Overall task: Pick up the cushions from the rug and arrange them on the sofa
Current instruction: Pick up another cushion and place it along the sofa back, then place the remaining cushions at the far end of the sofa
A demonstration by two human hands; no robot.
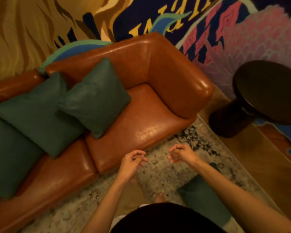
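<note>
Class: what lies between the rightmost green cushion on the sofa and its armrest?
Head view: only bare brown leather seat between green fabric cushion and rounded leather armrest.

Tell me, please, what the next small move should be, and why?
Probably lower the right hand to the green cushion on the rug beneath that forearm: it and the left hand hold nothing, and three cushions already sit on the sofa.
</note>
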